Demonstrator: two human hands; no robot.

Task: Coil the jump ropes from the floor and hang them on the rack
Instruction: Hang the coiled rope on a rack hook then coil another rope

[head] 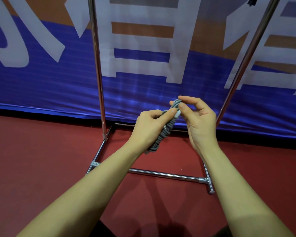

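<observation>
Here, a grey jump rope [167,129], wound into a tight elongated bundle, is held in the air between both hands, above the base of a chrome rack [162,174] and clear of the red floor [41,168]. The middle of the bundle is gripped by the left hand [149,127], whose fingers are curled round the coils while the thumb is laid along them toward the upper end. The upper end of the bundle is pinched by the right hand [197,117] between thumb and forefinger, the remaining fingers being bent loosely behind. The lower end of the bundle hangs free below the left wrist, tilted down and to the left. Two upright chrome poles of the rack are seen rising on either side of the hands, and its base bars are laid flat on the floor. Behind the rack, a blue and orange banner [143,82] with large white characters is stretched down to the floor. Something dark [251,0] is glimpsed at the top edge, too cut off to identify.
</observation>
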